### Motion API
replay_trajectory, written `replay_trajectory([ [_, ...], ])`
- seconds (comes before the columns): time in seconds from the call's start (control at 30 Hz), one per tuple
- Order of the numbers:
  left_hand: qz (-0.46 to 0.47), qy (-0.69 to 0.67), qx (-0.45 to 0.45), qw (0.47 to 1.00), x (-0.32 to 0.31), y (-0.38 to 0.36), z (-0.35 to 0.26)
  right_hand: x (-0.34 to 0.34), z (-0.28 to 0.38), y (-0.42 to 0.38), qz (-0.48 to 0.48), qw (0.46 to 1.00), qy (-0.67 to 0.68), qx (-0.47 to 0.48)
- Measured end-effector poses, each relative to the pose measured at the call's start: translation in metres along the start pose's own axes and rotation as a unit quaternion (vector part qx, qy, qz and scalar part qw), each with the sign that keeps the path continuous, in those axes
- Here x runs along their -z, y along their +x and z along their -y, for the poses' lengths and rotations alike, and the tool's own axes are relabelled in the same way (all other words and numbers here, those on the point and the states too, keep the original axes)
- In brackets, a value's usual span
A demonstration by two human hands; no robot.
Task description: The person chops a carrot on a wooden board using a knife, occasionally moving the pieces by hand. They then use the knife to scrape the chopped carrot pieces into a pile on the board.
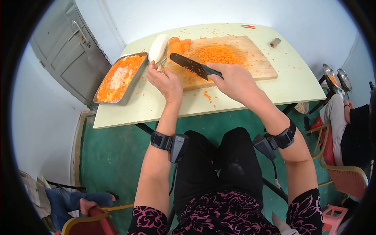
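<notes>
My right hand (235, 80) grips the handle of a dark-bladed knife (186, 63), its blade pointing left over the near-left part of the wooden cutting board (260, 64). Bits of orange cling to the blade. Behind it, a heap of finely chopped carrot (219, 54) is spread on the board. Open, with fingers apart and palm turned toward the knife, my left hand (166, 84) is by the board's left edge. Just beyond its fingers is a small shiny object I cannot make out. A peeled white radish (158, 48) and carrot chunks (177, 47) lie past it.
A metal tray (119, 78) of chopped carrot with a pale heap on top sits at the table's left edge. A small block-like object (275, 42) and a red item (248, 26) lie at the back right. Seated people are on both sides.
</notes>
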State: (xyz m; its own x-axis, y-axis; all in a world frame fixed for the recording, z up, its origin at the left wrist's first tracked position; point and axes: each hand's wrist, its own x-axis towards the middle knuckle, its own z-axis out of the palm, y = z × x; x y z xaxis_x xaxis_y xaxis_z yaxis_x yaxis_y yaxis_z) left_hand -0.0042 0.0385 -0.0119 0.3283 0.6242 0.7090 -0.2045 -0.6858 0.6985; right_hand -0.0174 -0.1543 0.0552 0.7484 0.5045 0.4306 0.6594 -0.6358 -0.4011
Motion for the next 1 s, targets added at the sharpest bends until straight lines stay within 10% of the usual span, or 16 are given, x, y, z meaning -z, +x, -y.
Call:
replay_trajectory([
  [1.0, 0.031, 0.007, 0.011, 0.999, 0.001, -0.002, 0.003, 0.012, 0.011, 0.007, 0.031, 0.998, 0.007, -0.047],
])
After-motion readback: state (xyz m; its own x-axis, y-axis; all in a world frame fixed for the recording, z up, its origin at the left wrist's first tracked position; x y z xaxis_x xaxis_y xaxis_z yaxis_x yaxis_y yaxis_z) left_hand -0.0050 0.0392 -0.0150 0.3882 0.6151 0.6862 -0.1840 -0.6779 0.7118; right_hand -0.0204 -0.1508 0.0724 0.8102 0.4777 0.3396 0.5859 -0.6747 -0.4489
